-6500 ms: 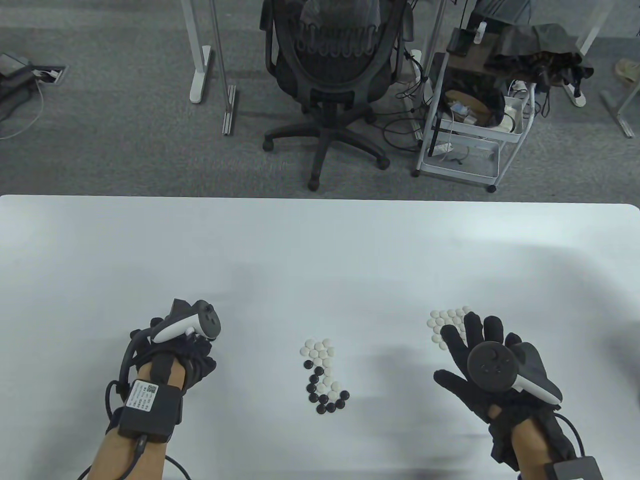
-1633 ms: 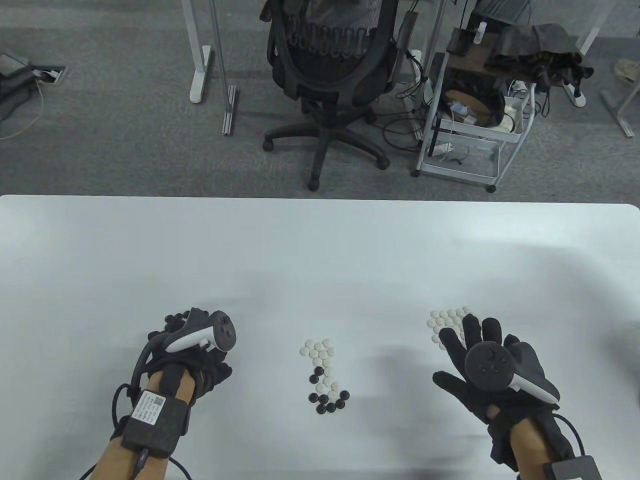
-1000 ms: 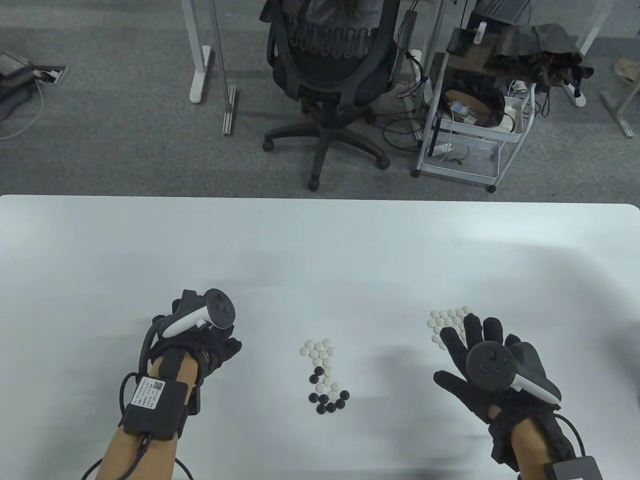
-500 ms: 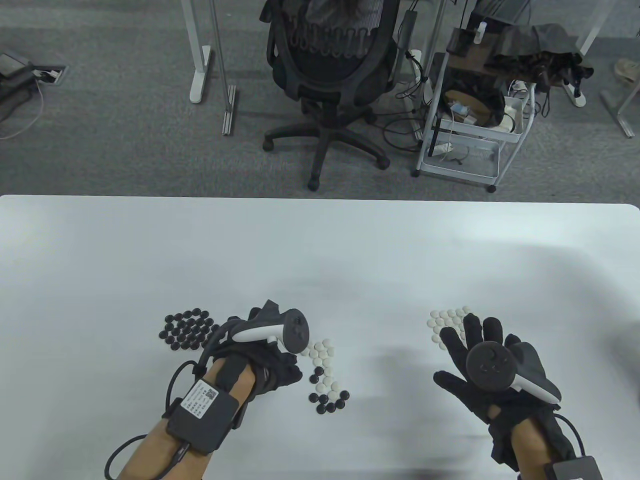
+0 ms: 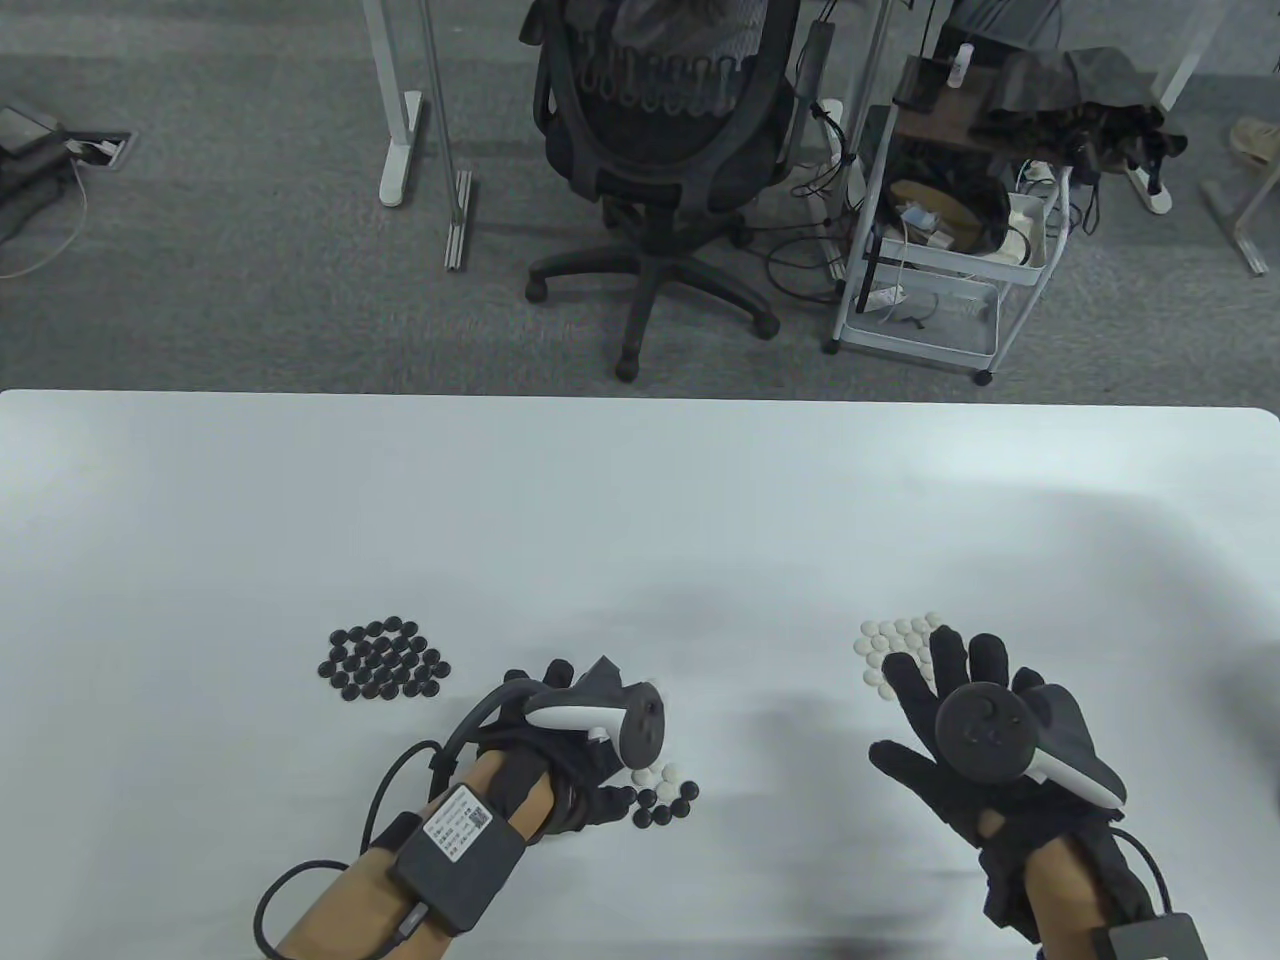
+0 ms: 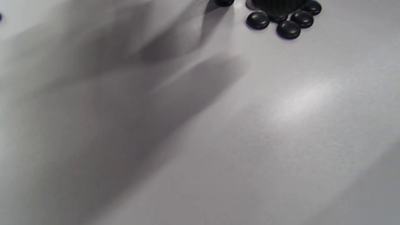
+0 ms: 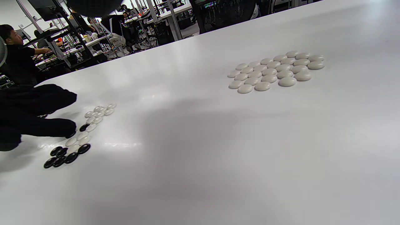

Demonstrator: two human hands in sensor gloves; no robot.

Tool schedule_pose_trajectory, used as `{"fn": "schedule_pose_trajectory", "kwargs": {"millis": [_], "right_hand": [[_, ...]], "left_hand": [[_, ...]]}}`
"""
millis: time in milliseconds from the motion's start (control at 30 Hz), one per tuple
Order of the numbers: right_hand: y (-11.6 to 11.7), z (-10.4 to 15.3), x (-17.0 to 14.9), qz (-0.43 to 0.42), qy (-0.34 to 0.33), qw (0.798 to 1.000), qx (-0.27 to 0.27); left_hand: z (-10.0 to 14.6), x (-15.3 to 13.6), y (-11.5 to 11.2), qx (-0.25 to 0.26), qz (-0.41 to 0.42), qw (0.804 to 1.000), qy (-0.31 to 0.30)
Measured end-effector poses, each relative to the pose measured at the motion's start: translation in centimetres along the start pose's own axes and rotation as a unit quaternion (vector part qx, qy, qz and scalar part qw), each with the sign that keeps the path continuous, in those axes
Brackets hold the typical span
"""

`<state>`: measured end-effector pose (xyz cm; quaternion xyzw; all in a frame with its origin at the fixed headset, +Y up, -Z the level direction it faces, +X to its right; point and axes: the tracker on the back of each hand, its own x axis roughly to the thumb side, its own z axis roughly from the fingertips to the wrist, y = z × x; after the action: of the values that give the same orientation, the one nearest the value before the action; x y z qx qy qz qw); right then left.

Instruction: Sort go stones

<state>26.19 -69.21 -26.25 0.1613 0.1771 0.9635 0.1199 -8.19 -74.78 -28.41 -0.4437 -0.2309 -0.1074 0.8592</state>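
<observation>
The left hand [image 5: 575, 775] is reaching into the mixed stones [image 7: 81, 134] mid-surface; whether it is pinching one, I cannot tell. It is risking scattering white neighbours. The right hand [image 5: 960, 740] is resting spread beside the white pile [image 7: 275, 72]

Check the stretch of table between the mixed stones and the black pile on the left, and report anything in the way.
Nothing visible blocks it. Bare table lies between the mixed stones under the left hand and the black pile.
</observation>
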Motion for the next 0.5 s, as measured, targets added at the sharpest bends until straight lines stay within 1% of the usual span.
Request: {"fn": "schedule_pose_trajectory", "kwargs": {"millis": [100,200,233,267,333,433,500], "right_hand": [[0.0,0.0,0.0,0.0,-0.001,1.0,0.002],[0.0,0.0,0.0,0.0,-0.001,1.0,0.0],[0.0,0.0,0.0,0.0,-0.001,1.0,0.002],[0.0,-0.1,0.0,0.001,-0.001,1.0,0.003],[0.1,-0.1,0.1,0.001,-0.001,1.0,0.004],[0.1,-0.1,0.1,0.002,-0.001,1.0,0.004],[0.1,-0.1,0.2,0.002,-0.002,1.0,0.003]], "left_hand": [[1.4,-2.3,-1.4,-0.003,0.011,1.0,0.028],[3.0,-6.2,-3.1,-0.002,0.063,0.996,0.067],[3.7,-7.9,-3.7,0.003,0.094,0.992,0.085],[4.1,-9.1,-4.1,0.006,0.115,0.989,0.095],[5.2,-12.4,-5.3,0.003,0.157,0.978,0.138],[6.4,-15.9,-6.6,-0.001,0.205,0.96,0.189],[6.6,-17.3,-7.3,0.003,0.224,0.953,0.202]]}}
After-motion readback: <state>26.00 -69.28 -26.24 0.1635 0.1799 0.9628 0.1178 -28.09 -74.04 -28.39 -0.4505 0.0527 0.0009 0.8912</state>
